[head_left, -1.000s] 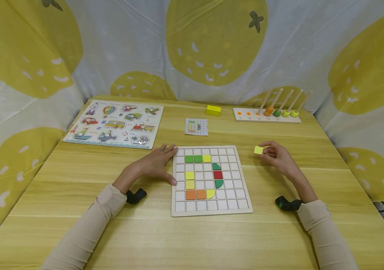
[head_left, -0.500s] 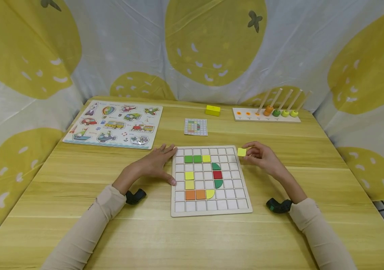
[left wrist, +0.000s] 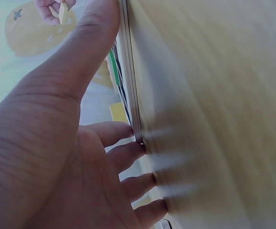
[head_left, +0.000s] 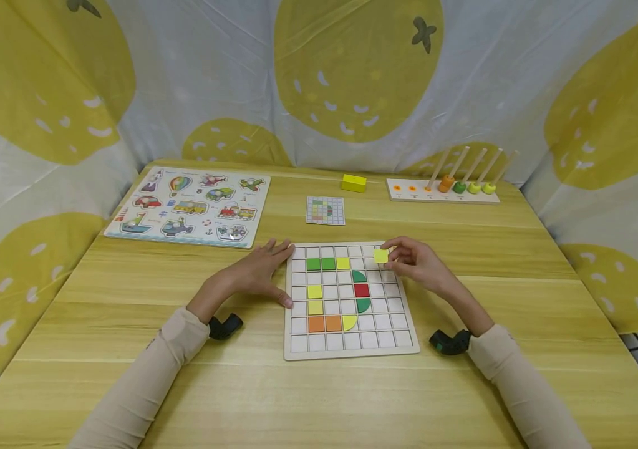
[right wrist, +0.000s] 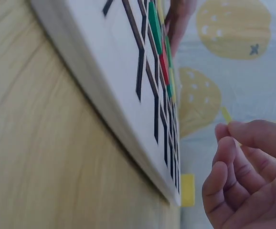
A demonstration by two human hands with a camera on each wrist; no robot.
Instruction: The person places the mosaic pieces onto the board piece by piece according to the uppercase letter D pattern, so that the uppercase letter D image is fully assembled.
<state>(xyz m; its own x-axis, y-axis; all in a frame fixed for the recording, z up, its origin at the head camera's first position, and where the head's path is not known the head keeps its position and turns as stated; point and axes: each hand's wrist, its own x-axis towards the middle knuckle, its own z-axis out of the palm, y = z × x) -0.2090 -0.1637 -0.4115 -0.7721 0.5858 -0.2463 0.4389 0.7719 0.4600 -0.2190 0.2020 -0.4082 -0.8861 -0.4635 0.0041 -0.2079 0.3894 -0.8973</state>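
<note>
A yellow square tile (head_left: 380, 256) is pinched between the thumb and fingertips of my right hand (head_left: 416, 265), above the upper right squares of the white grid board (head_left: 369, 340). In the right wrist view the tile (right wrist: 226, 114) shows edge-on beyond the fingertips. My left hand (head_left: 254, 271) lies spread at the board's left edge, thumb and fingertips right against its side. Set in the board are green square tiles (head_left: 320, 264), yellow ones (head_left: 315, 299), orange ones (head_left: 324, 324), a red tile (head_left: 361, 290), green quarter-rounds (head_left: 358, 276) and a yellow quarter-round (head_left: 349, 322).
Behind the board lies a small pattern card (head_left: 325, 211), with a yellow block (head_left: 354, 183) farther back. A vehicle picture puzzle (head_left: 195, 206) is at the back left. At the back right stands a peg counting rack (head_left: 442, 197) with coloured beads. Fruit-printed cloth surrounds the table.
My right hand has moved left with the yellow square tile, from beside the board to over its upper right part. My left hand has stayed at the board's edge.
</note>
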